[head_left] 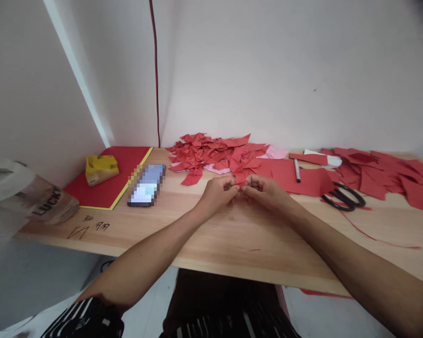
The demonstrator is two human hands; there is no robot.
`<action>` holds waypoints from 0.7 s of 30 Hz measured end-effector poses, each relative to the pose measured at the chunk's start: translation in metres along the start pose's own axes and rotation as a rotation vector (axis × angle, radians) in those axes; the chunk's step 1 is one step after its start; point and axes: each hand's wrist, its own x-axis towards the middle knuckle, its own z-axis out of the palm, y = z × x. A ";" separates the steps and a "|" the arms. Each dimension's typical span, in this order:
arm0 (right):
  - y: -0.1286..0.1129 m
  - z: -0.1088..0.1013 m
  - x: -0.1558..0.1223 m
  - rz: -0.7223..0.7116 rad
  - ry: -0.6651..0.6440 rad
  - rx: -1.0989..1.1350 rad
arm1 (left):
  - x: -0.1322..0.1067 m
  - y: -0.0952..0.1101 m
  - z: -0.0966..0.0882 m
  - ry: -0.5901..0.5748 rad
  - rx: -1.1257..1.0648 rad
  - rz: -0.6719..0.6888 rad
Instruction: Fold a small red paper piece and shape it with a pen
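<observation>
Just above the middle of the table, my left hand [219,193] and my right hand [264,190] meet, fingertips nearly touching. Both hands pinch a small piece of red paper [240,181], mostly hidden by the fingers. Right behind them lies a heap of folded red paper pieces [211,155], with a few pink bits among them. Flat red paper sheets [289,174] lie just right of my right hand, and a white marker [297,170] rests on them. Farther right are scissors with black handles [341,197].
More red paper pieces [380,173] spread at the right. On the left are a phone [147,185], a yellow packet [101,169] on a red folder with yellow edging [127,155], and a lidded cup [38,197]. A thin red strip [377,237] lies near the scissors. A wall stands behind.
</observation>
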 end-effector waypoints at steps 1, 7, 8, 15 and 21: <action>0.000 -0.001 0.001 0.012 -0.025 0.023 | 0.000 0.001 -0.001 -0.001 0.005 0.006; 0.004 -0.009 0.002 0.031 -0.105 0.171 | -0.003 0.011 -0.006 -0.052 0.106 0.084; 0.005 -0.010 0.002 0.036 -0.096 0.204 | -0.003 0.012 -0.006 -0.069 0.129 0.109; 0.013 -0.009 0.004 0.108 -0.026 0.386 | -0.003 0.011 -0.006 -0.096 0.086 0.096; 0.019 -0.008 0.006 0.058 -0.024 0.326 | 0.001 0.006 -0.010 -0.022 -0.115 0.008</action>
